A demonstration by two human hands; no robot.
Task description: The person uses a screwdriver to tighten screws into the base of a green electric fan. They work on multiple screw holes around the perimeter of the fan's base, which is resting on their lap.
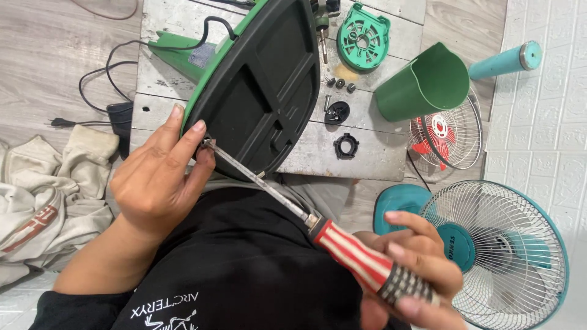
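At the counter's near edge: a green-rimmed black fan base (263,85) stands tilted on its edge, underside facing the person, leaning over the pale counter (367,153).
Left hand: the left hand (160,177) is closed around the lower rim of the fan base, thumb and forefinger pinching right beside the screwdriver tip.
Right hand: the right hand (416,269) is wrapped tight around the red-and-white striped handle of a long screwdriver (287,198).
Tool line: the shaft runs up and left from the handle to the rim of the base, where the tip meets it near the left fingertips.
Counter items: 3 small dark fasteners (340,84), 1 black round cap (337,112), 1 black ring (345,146), a green grille piece (363,35) and a green housing (422,82).
Floor: 1 teal fan (489,244), a white guard with red blades (446,131), crumpled cloth (43,195), a black power cord (98,79).
Risk, slip: the tip sits so close to the left fingers that a cam-out could jab them.
Risk, support: the base rests on its edge only, so hard pushing could make it tip or slide off.
Risk, small parts: loose fasteners near the edge could roll to the floor if the counter is jolted.
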